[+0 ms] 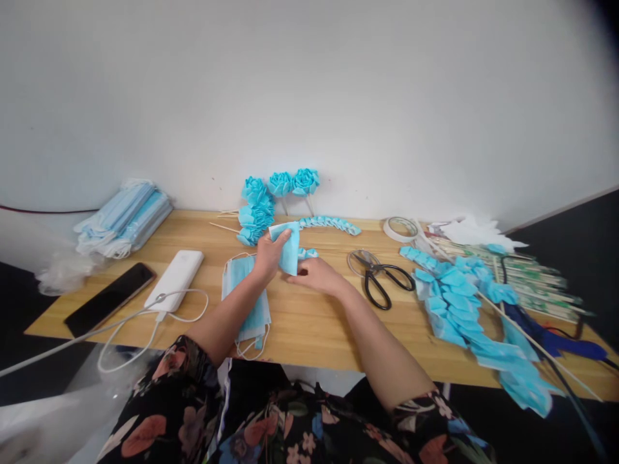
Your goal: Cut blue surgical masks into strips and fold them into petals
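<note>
Near the middle of the table, my left hand (269, 258) grips an upright piece of blue mask fabric (289, 250), with the thumb pressed on its face. My right hand (316, 276) has its fingers curled closed at the lower edge of that fabric; the fingertips are partly hidden. Just behind the right hand shows a small bit of folded blue strip (308, 253); whether it joins the held fabric I cannot tell. Under my left forearm lies a flat blue face mask (260, 312) with white ear loops. Beyond my hands is a pleated blue strip (331, 223).
Blue fabric roses (256, 216) on sticks stand and lie by the wall. Black-handled scissors (380, 277) and a tape roll (400, 229) lie right, near tangled blue strips (452, 299). Left are stacked masks (126, 216), a phone (111, 298) and a cabled white power bank (175, 278).
</note>
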### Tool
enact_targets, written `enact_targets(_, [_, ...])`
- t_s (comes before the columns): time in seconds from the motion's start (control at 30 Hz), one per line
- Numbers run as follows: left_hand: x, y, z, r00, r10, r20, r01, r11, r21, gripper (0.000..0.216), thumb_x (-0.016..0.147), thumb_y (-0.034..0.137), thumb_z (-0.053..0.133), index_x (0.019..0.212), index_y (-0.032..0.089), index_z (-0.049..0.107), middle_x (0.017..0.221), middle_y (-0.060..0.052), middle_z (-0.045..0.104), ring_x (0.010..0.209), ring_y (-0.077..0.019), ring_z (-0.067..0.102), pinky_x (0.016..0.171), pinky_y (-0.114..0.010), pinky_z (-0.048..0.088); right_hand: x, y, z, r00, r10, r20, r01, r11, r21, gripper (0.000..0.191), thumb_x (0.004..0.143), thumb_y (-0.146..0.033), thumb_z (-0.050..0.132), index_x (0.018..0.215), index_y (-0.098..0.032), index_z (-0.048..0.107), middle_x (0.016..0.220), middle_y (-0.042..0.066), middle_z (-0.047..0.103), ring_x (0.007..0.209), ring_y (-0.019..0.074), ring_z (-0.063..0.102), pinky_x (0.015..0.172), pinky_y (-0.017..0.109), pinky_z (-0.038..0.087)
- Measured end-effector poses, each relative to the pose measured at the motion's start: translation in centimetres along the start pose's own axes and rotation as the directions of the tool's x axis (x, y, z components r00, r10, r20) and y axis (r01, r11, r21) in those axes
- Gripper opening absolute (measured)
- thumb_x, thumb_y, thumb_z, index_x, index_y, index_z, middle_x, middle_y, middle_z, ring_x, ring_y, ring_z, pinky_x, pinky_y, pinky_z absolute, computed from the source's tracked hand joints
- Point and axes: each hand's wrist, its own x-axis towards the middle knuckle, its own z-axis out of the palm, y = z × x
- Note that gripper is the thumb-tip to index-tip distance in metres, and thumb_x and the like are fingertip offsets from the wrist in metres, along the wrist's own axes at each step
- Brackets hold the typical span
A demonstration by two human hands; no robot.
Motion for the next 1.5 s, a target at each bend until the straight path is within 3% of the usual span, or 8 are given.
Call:
enact_targets(0.1, [0.0, 0.0, -0.1, 0.993, -0.03, 0.113, 0.016, 0.992, 0.126, 0.036, 0.064, 0.044, 0.08, 0.081, 0.013, 0.072, 0.072, -0.003, 0.069, 0.065, -0.0164, 0.06, 0.064, -0.028, 0.047, -0.5, 0.9, -2.7, 0.975, 0.019, -0.223, 0.01, 0.992, 0.13, 0.024, 0.082, -0.043, 0.064, 0.081, -0.02, 0.073, 0.077, 0.0, 0.073, 0.069, 0.0165, 0.062, 0.064, 0.026, 0.042])
enact_targets(0.2, [-0.4, -0.2, 0.0, 0.975, -0.043, 0.216, -0.014, 0.967, 0.256, 0.034, 0.063, 0.043, 0.08, 0.077, 0.013, 0.073, 0.068, -0.002, 0.068, 0.061, -0.0163, 0.058, 0.057, -0.026, 0.043, -0.7, 1.1, -4.1, 0.816, 0.031, -0.577, 0.103, 0.975, 0.197, 0.03, 0.087, -0.046, 0.057, 0.089, -0.02, 0.073, 0.089, 0.004, 0.074, 0.079, 0.0189, 0.065, 0.074, 0.03, 0.047])
enact_targets(0.27, [-0.7, -0.4, 0.2, 0.967, -0.025, 0.254, -0.06, 0.945, 0.321, 0.032, 0.065, 0.044, 0.079, 0.073, 0.014, 0.072, 0.065, -0.001, 0.067, 0.06, -0.0159, 0.057, 0.055, -0.025, 0.041, -0.8, 0.8, -4.1, 0.779, -0.046, -0.626, 0.176, 0.973, 0.148, 0.028, 0.088, -0.044, 0.058, 0.092, -0.021, 0.073, 0.097, 0.005, 0.074, 0.087, 0.0202, 0.065, 0.079, 0.032, 0.049])
enact_targets(0.43, [-1.1, -0.5, 0.5, 0.937, 0.06, 0.344, -0.191, 0.913, 0.36, 0.024, 0.07, 0.039, 0.073, 0.066, 0.015, 0.07, 0.063, 0.001, 0.065, 0.061, -0.0146, 0.055, 0.058, -0.024, 0.04, -0.6, 0.0, -2.8, 0.814, -0.215, -0.539, 0.254, 0.967, -0.003, 0.021, 0.085, -0.037, 0.066, 0.1, -0.025, 0.072, 0.104, 0.005, 0.072, 0.099, 0.0215, 0.063, 0.09, 0.036, 0.046])
enact_targets(0.8, [-2.0, -0.2, 0.9, 0.894, 0.065, 0.443, -0.238, 0.907, 0.347, 0.032, 0.068, 0.045, 0.075, 0.061, 0.016, 0.063, 0.06, 0.001, 0.059, 0.061, -0.014, 0.051, 0.057, -0.024, 0.038, -0.8, -0.9, -1.9, 0.787, -0.165, -0.595, 0.241, 0.969, 0.05, 0.02, 0.086, -0.034, 0.06, 0.071, -0.022, 0.064, 0.076, 0.002, 0.066, 0.077, 0.0184, 0.059, 0.078, 0.032, 0.047])
enact_targets(1.1, [-1.0, 0.1, 0.7, 0.999, 0.011, 0.037, -0.012, 1.0, 0.019, 0.034, 0.068, 0.045, 0.075, 0.081, 0.014, 0.067, 0.078, -0.003, 0.069, 0.069, -0.0159, 0.06, 0.07, -0.029, 0.05, 0.1, -0.2, -1.4, 0.928, 0.115, -0.355, 0.131, 0.789, 0.6, 0.048, 0.088, -0.053, 0.051, 0.125, -0.022, 0.057, 0.106, 0.007, 0.069, 0.095, 0.0197, 0.065, 0.077, 0.031, 0.053])
enact_targets(1.33, [-0.8, 0.4, 0.6, 0.997, 0.041, -0.06, -0.044, 0.998, -0.053, 0.037, 0.067, 0.047, 0.076, 0.08, 0.014, 0.066, 0.077, -0.003, 0.068, 0.072, -0.0159, 0.06, 0.073, -0.028, 0.051, 0.2, -0.5, 0.6, 0.98, 0.077, -0.185, 0.013, 0.896, 0.444, 0.033, 0.076, -0.046, 0.068, 0.094, -0.019, 0.065, 0.088, 0.002, 0.07, 0.079, 0.0188, 0.062, 0.071, 0.029, 0.048])
enact_targets(1.5, [-0.8, 0.4, 0.7, 0.999, 0.008, -0.05, -0.011, 0.999, -0.047, 0.039, 0.067, 0.047, 0.076, 0.082, 0.013, 0.066, 0.076, -0.003, 0.067, 0.073, -0.0169, 0.061, 0.069, -0.027, 0.051, 0.5, -0.8, 2.1, 0.927, 0.152, -0.343, -0.07, 0.969, 0.239, 0.026, 0.076, -0.039, 0.062, 0.061, -0.02, 0.054, 0.059, 0.0, 0.056, 0.061, 0.0168, 0.053, 0.058, 0.026, 0.037])
